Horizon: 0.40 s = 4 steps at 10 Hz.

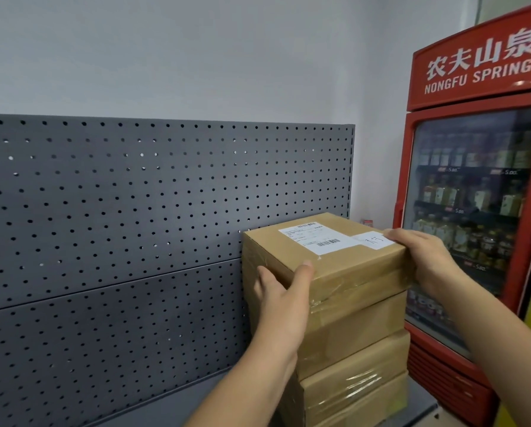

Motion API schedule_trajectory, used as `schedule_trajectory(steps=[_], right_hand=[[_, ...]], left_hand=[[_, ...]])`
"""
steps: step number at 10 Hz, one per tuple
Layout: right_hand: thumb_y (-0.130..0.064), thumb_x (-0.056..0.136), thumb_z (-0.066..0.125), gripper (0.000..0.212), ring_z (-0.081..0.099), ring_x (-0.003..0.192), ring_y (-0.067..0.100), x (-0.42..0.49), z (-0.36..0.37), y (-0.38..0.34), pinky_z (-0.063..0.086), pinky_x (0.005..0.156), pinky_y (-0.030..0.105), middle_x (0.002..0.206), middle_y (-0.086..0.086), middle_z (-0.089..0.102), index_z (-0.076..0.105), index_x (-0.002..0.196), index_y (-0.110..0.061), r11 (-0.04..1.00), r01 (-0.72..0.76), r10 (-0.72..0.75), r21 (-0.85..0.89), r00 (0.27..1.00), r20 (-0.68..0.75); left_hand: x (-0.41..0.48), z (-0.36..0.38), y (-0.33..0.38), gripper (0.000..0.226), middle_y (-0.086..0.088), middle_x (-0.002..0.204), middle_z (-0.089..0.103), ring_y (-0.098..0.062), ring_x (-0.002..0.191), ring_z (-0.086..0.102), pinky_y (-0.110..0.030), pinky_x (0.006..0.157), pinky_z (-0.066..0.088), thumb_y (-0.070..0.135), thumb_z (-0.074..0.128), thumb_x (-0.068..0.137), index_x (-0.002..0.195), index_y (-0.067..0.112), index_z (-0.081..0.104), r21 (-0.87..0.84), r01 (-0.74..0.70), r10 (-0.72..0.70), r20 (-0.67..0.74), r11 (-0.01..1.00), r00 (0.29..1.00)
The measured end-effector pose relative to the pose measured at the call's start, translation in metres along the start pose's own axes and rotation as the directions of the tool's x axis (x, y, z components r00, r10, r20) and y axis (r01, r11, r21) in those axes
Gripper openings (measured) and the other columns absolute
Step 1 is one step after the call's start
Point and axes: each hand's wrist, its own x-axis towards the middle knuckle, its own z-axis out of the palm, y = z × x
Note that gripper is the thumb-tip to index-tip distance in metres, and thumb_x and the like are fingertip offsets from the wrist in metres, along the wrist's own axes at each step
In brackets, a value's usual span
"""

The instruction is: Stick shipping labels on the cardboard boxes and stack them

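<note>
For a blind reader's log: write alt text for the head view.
Both hands, left and right, hold the top box, which bears a label, on a stack of boxes. A grey pegboard stands behind and a red drinks fridge to the right.

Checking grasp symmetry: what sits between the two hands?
Head view: only the top box of the stack lies between the left hand and right hand, its shipping label facing up; each hand presses a side.

Both forearms bare, no sleeves, left hand (284, 295) and right hand (424, 257) ungloved.
</note>
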Motion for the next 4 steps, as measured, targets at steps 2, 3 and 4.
schedule_trajectory(steps=[2, 3, 4], right_hand=[[-0.023, 0.098, 0.059, 0.024, 0.062, 0.1, 0.016, -0.009, 0.002, -0.02, 0.056, 0.091, 0.041, 0.103, -0.003, 0.068, 0.072, 0.116, -0.014, 0.849, 0.355, -0.391, -0.392, 0.92, -0.012], [-0.024, 0.099, 0.056, 0.025, 0.063, 0.098, 0.013, -0.021, 0.006, -0.035, 0.056, 0.091, 0.039, 0.104, -0.003, 0.069, 0.072, 0.116, -0.015, 0.748, 0.45, -0.487, -0.488, 0.871, 0.057], [-0.023, 0.098, 0.056, 0.023, 0.06, 0.099, 0.011, -0.035, 0.016, -0.047, 0.052, 0.089, 0.035, 0.107, -0.006, 0.068, 0.072, 0.114, -0.017, 0.622, 0.555, -0.57, -0.553, 0.805, 0.166]], left_hand=[[0.011, -0.024, 0.007, 0.076, 0.008, 0.171, 0.011, -0.016, 0.155, 0.02, -0.043, 0.126, 0.023, 0.056, 0.044, 0.103, 0.165, 0.029, 0.009, 0.087, -0.059, 0.063, -0.041, 0.994, 0.997], [0.017, -0.04, 0.01, 0.068, 0.008, 0.168, 0.021, -0.015, 0.151, 0.029, -0.041, 0.124, 0.027, 0.055, 0.042, 0.104, 0.163, 0.029, 0.018, 0.15, -0.108, 0.116, -0.04, 0.983, 0.993], [0.016, -0.06, 0.014, 0.061, 0.011, 0.16, 0.033, -0.004, 0.137, 0.044, -0.033, 0.117, 0.034, 0.044, 0.048, 0.105, 0.159, 0.03, 0.027, 0.277, -0.195, 0.212, -0.03, 0.941, 0.977]])
